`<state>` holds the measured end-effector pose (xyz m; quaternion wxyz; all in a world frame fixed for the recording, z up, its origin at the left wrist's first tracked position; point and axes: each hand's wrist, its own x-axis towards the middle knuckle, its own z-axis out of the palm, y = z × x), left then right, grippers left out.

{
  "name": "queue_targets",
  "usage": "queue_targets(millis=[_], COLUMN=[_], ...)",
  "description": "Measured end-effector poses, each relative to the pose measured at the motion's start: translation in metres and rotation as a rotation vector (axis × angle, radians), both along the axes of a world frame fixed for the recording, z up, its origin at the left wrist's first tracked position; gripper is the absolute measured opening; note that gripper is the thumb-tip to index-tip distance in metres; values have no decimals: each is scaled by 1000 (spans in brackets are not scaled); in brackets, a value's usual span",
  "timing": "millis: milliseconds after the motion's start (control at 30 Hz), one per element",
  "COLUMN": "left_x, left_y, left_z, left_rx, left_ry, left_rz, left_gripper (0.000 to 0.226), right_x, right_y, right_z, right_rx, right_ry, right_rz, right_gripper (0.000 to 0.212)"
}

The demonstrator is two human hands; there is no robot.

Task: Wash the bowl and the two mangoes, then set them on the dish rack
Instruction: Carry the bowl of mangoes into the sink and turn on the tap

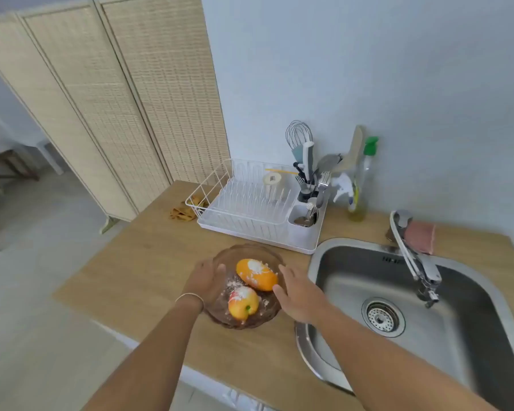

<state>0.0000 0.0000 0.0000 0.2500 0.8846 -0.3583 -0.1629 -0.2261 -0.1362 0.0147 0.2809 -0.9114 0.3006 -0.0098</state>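
Note:
A brown see-through glass bowl stands on the wooden counter, left of the sink. Two orange-yellow mangoes lie in it, both dusted with white powder: one toward the back, one toward the front. My left hand lies against the bowl's left rim, fingers spread along it. My right hand is at the bowl's right rim with fingers apart; whether it touches the glass I cannot tell. The white wire dish rack stands behind the bowl.
A steel sink with a drain strainer and a faucet lies to the right. The rack's caddy holds cutlery and utensils. A soap bottle, a pink sponge and an orange cloth sit nearby. The counter's front edge is close.

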Motion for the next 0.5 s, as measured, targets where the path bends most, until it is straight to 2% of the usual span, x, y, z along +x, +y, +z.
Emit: queue_targets(millis=[67,167,300,500], left_x=[-8,-13,-13,-45], left_y=[11,18,3,-40], left_z=[4,-3,-7,5], left_rx=[-2,10,-37,-149], left_ry=[66,135,113,82], left_rz=[68,63,96,-81], left_gripper=[35,24,30,31], right_x=[7,15,18,-35], right_y=[11,24,30,21], right_z=[-3,-10,-16,-18], right_rx=[77,173,232,228], right_ry=[-35,-54,-90,-241], right_rz=[-112,-220,-337,-573], right_gripper=[68,71,74,70])
